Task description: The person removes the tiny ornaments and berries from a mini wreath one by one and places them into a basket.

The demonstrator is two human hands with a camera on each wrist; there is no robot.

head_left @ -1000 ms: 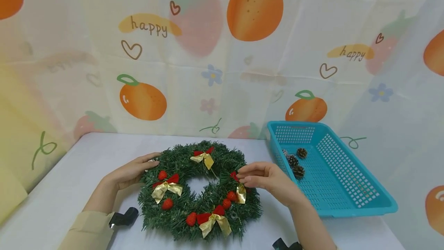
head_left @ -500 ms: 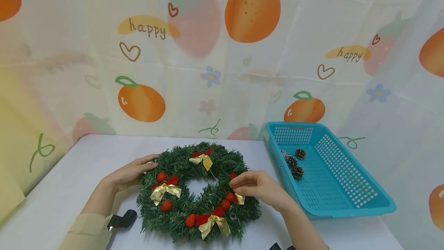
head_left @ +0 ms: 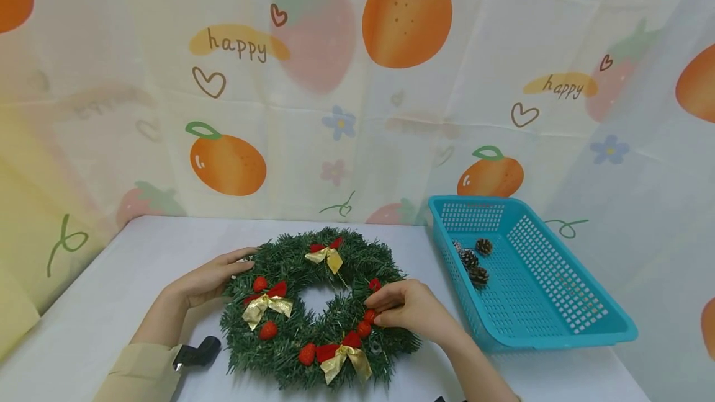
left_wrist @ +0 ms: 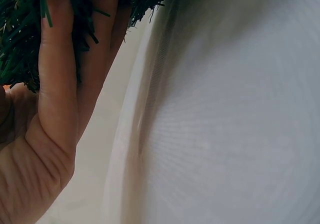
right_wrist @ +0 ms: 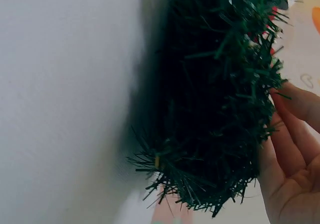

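A green wreath [head_left: 313, 365] lies on the white table, trimmed with gold bows [head_left: 346, 361], red ribbon and red strawberry-like berries [head_left: 268, 330]. My left hand [head_left: 209, 281] rests against its upper left edge. In the left wrist view, the fingers [left_wrist: 57, 74] run straight up along the foliage, their tips partly hidden. My right hand [head_left: 410, 312] is at the wreath's right side, with loosely bent fingers and thumb beside a red berry [head_left: 364, 329]. It covers the gold bow there. In the right wrist view, the fingers [right_wrist: 287, 144] meet the outer foliage.
A blue perforated basket [head_left: 558, 343] stands to the right, with several pine cones [head_left: 478, 276] at its left side. A fruit-printed cloth [head_left: 313, 160] hangs behind the table. A black wrist device [head_left: 198, 352] sits at the left wrist.
My right hand has moved down and slightly left over the wreath, from the red ribbon to the berries, covering the gold bow. The left hand and the wreath have stayed put.
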